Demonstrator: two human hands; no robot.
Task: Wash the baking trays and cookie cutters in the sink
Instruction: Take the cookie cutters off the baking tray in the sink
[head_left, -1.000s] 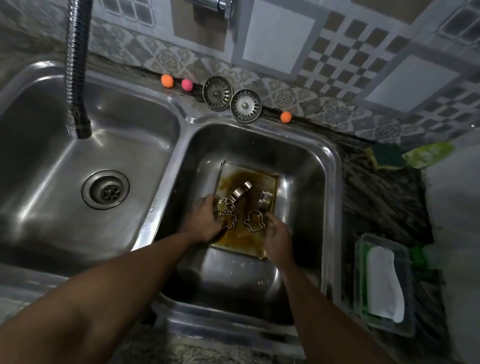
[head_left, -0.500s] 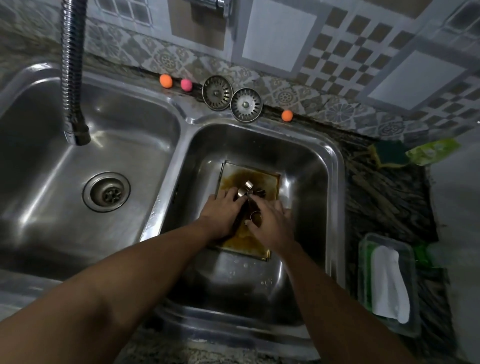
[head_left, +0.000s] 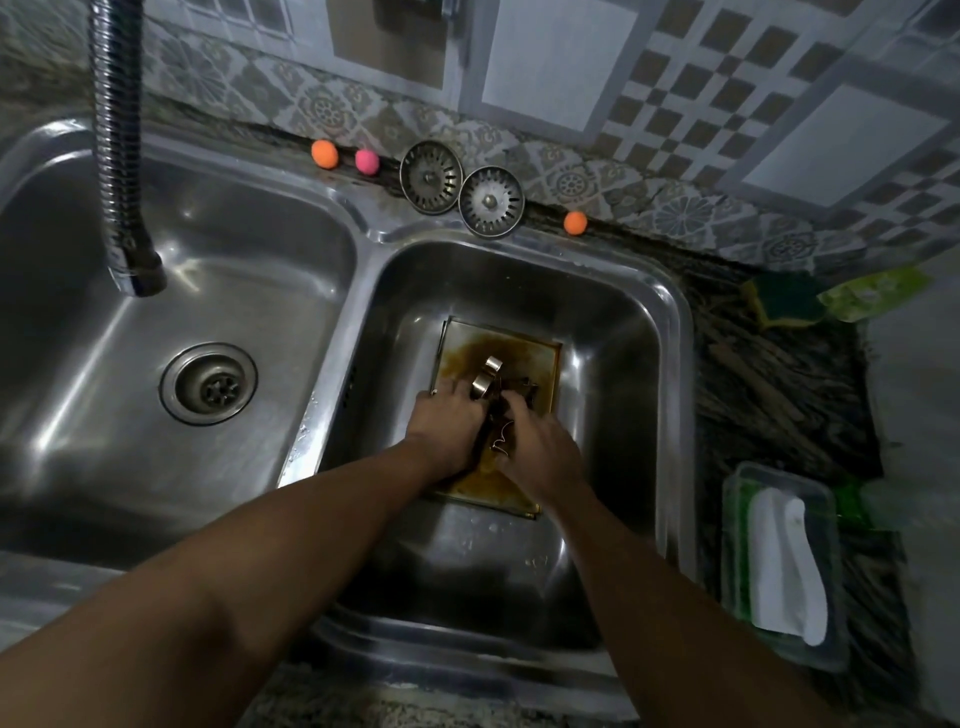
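Note:
A greasy, brown-stained baking tray (head_left: 524, 351) lies flat in the right basin of the steel double sink (head_left: 670, 312). Several metal cookie cutters (head_left: 488, 376) are bunched together on the tray between my hands. My left hand (head_left: 447, 423) curls around the left side of the bunch, fingers on a rounded cutter. From the right my right hand (head_left: 535, 447) closes on the bunch, and a thin outline cutter (head_left: 503, 441) shows beside its thumb. The hands hide most of the cutters.
A flexible tap spout (head_left: 122, 171) hangs over the left basin with its open drain (head_left: 208, 384). Two strainer plugs (head_left: 460, 189) and small orange and pink balls sit on the back ledge. On the right counter sit a green sponge (head_left: 789, 299) and a clear tub holding soap (head_left: 784, 561).
The cutters lay spread on the tray a second ago. Both hands have swept inward and gathered them into one bunch near the tray's middle.

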